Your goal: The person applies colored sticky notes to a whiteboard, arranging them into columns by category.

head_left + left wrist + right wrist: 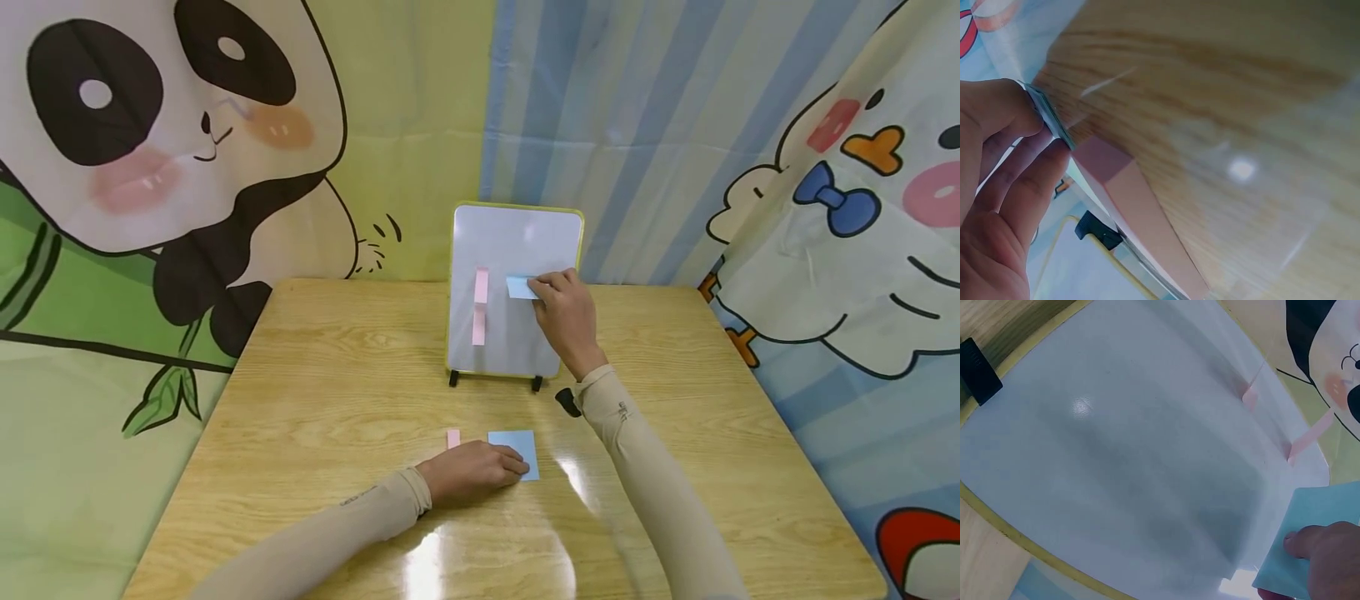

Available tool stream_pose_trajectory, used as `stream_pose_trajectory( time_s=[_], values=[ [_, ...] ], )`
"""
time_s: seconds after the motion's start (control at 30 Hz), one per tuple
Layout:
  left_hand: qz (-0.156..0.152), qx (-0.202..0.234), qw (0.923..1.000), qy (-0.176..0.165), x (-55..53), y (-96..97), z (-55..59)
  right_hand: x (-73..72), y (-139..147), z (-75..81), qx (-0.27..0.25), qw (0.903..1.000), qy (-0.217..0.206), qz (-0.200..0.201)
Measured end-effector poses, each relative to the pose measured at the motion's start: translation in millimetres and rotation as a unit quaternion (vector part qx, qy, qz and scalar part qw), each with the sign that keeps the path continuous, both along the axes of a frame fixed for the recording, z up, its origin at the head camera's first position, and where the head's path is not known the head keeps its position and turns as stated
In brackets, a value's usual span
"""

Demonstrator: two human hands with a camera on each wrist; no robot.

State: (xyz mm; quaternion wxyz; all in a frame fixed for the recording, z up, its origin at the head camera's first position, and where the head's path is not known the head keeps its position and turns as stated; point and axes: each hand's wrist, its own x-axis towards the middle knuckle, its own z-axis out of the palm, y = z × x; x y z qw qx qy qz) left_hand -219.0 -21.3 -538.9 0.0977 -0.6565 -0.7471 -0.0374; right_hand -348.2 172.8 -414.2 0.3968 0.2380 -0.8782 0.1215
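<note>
My right hand (567, 321) pinches a blue sticky note (517, 287) at the right half of a small whiteboard (517, 242). In the right wrist view the thumb lies across the face of the note (1291, 537); whether its far edge touches the board I cannot tell. Down on the table my left hand (472, 472) holds the edge of a blue sticky note pad (517, 440) between thumb and fingers. Beside that hand lies a narrow pink sticky note pad (453, 437), partly covered, its thick side showing in the left wrist view. Two pink strips, upper (481, 287) and lower (478, 327), hang on the board.
The yellow-edged whiteboard leans upright on black feet (453, 379) at the back of the wooden table (337, 375). A small black object (567, 402) lies by the right forearm. Cartoon-printed curtains (412, 125) hang behind and at both sides.
</note>
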Motion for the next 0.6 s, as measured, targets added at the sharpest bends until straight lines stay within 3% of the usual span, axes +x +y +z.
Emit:
stream_pose_trajectory(
  time_s=[0.33, 0.6],
  values=[
    [0.011, -0.008, 0.9997, -0.020, 2.6, -0.9, 1.2, -8.6, 0.0, -0.7, 0.000, 0.9997, 0.018, -0.016],
    [0.013, -0.008, 0.9998, -0.015, 3.6, -1.2, 1.2, -10.6, -1.9, 1.1, 0.008, 0.9997, 0.011, -0.020]
  ],
)
